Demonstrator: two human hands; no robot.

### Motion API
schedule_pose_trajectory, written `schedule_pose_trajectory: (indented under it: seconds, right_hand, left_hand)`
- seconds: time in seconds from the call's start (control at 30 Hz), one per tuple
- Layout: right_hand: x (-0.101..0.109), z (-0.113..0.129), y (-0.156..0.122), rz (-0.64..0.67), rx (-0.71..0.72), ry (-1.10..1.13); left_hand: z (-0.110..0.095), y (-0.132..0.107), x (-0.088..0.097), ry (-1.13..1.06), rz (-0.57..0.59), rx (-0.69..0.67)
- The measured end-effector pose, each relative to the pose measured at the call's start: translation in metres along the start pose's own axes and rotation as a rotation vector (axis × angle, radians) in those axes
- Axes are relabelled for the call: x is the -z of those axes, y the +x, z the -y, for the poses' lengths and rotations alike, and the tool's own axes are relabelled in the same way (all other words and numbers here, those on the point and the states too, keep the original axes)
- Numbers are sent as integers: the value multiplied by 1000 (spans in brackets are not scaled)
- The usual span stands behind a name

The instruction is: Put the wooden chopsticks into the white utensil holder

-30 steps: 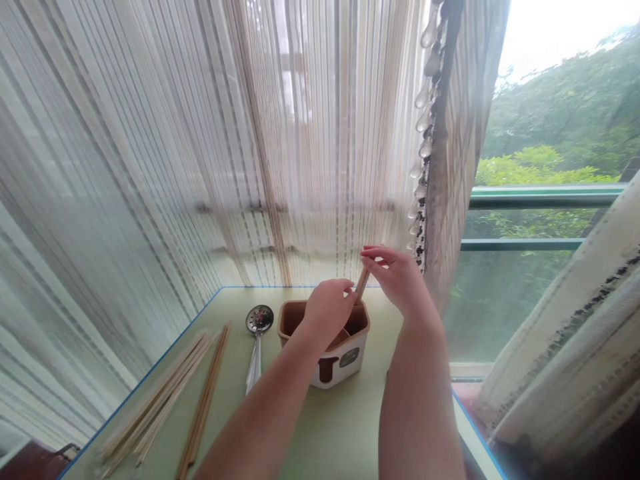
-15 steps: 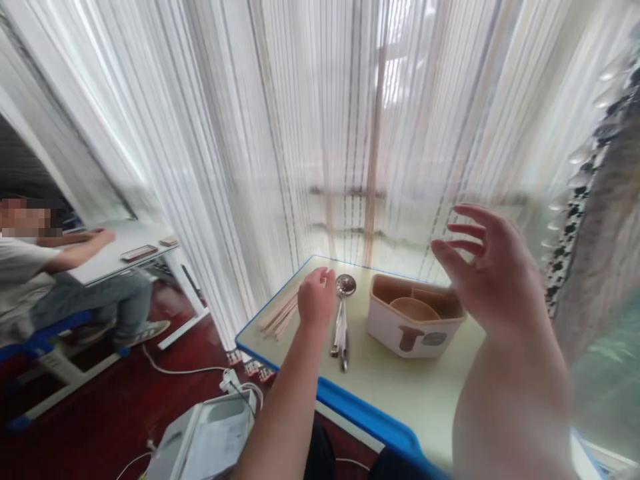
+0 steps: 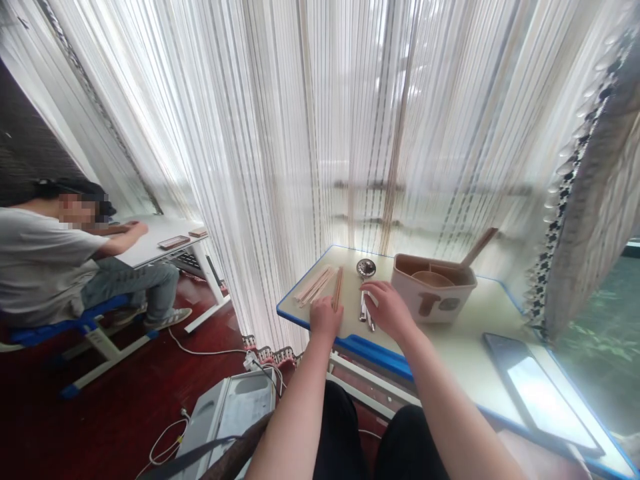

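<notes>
Caddy (image 3: 430, 293) bars rightward reach; nearer tabletop (image 3: 457, 357) seems passable.

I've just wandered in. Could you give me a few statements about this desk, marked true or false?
1. The left hand is at the brown sticks. True.
2. A wooden piece leans up out of the container. True.
3. Both hands are inside the container. False: the right hand is by the metal handles.
4. Every utensil is in the container. False: the ladle lies on the desk.
</notes>
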State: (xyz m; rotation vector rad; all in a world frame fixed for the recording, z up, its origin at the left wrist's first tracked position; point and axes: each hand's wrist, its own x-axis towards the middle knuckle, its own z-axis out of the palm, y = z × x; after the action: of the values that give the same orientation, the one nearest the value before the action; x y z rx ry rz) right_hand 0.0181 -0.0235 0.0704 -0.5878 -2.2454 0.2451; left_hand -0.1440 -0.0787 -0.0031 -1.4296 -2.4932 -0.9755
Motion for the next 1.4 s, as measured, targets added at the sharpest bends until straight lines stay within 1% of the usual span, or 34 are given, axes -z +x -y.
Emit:
schedule_pose_trajectory:
  seconds: [0.13,0.2,0.27,0.4,0.47,0.53,0.63,0.8,0.87,0.97,1.07,1.27,1.4]
  right_hand:
    - [-16,-29,-31,-64,-86,20]
    - [-21,-39,-41,-84,-134,21]
    - [-27,-44,-46,-73,-161,34]
    - [-36,-40,-49,-1,-202,35]
    - [-38,-37,-50,24,-185,11]
    - [-38,-35,-51,23,-164,-7]
    - [-36,-34,-52,12,-186,-12]
    - [-36,-34,-52,22,-200,-6]
    - [-36,-34,-53,24,-199,-2]
    - [-35,-34,-53,39,-201,0]
    - [-35,-33,-52,56,-195,-8]
    - [-36,-32,-53,66,-181,-13]
    - [-36,-32,-53,69,-179,-12]
  left_hand:
    - [2,-3,0,22,-8,-37]
    - [3,-4,-1,33,-19,-46]
    - [3,-5,-2,34,-28,-52]
    - [4,-5,-2,11,-65,-76]
    - [5,-6,-2,0,-71,-83]
    - [6,-7,-2,-3,-60,-87]
    - [6,-8,-2,3,-41,-87]
    - [2,-9,0,15,-71,-77]
    - [2,-10,2,18,-56,-110]
    - [3,-10,5,34,2,-163]
    - [5,-10,5,71,37,-187]
    - [4,-11,1,172,46,-209]
    - [2,-13,0,187,42,-205]
